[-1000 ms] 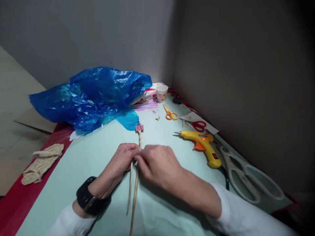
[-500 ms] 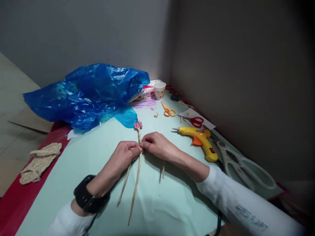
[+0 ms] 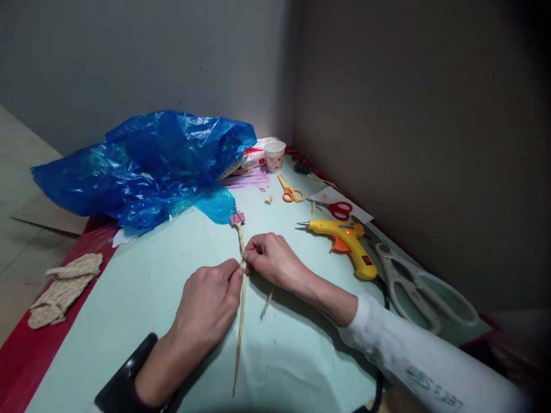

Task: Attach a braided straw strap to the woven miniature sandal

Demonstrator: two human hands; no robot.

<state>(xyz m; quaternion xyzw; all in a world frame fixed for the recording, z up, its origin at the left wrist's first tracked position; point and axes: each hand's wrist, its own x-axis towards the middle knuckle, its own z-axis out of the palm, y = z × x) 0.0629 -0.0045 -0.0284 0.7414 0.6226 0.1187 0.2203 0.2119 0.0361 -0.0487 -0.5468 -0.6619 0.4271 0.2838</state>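
A short braid (image 3: 240, 236) of pale, straw-like strands hangs toward me from a pink binder clip (image 3: 237, 218). My right hand (image 3: 271, 258) pinches the braid's lower end between thumb and fingertips. Just below and left of it, my left hand (image 3: 210, 298) is closed at the strands, its fingertips mostly turned away from view. One long strand (image 3: 240, 344) runs down between the hands over the table cover. The tip of another strand (image 3: 267, 303) pokes out beneath my right hand.
A blue plastic bag (image 3: 150, 166) fills the back left. To the right lie a yellow glue gun (image 3: 350, 241), large pale scissors (image 3: 413, 287), red-handled scissors (image 3: 340, 210) and yellow scissors (image 3: 290, 192). A paper cup (image 3: 274, 158) stands behind; a woven piece (image 3: 66, 289) lies left.
My left hand has turned over and its loose strand no longer shows. The right hand drew back from over the braid to its right side. The view shifted slightly.
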